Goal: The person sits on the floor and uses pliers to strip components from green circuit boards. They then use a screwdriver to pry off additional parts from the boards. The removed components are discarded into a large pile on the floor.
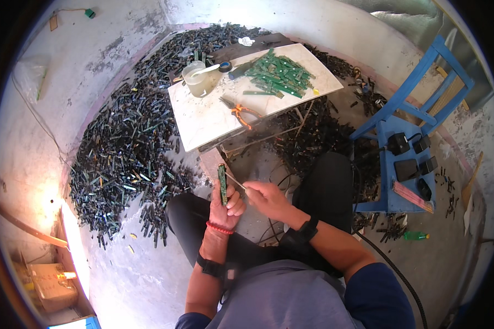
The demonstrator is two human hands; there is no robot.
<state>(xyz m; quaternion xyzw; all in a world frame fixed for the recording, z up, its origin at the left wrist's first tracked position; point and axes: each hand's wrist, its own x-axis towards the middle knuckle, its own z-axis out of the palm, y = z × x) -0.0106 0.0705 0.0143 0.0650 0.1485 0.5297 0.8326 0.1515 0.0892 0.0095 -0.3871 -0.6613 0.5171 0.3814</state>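
Observation:
My left hand (pixel 234 206) is closed round a narrow green circuit board strip (pixel 222 186), held upright above my lap. Its face is dark and crowded with small parts too fine to make out. From the right, my right hand (pixel 269 200) grips a thin rod-like tool (pixel 235 180), whose tip meets or nearly meets the strip's upper part. The tool's handle is hidden in my fingers, so its exact kind does not show. Beyond my hands, orange-handled pliers (pixel 240 113) lie on a low white-topped table (pixel 191 129).
Green board strips (pixel 280 75) are heaped on the table, near a cloudy plastic tub (pixel 198 83) with a white utensil. Dark strips (pixel 132 148) cover the floor at left. A blue chair (pixel 388 189) holding black adapters (pixel 406 170) stands right; a black cable (pixel 392 256) runs beside me.

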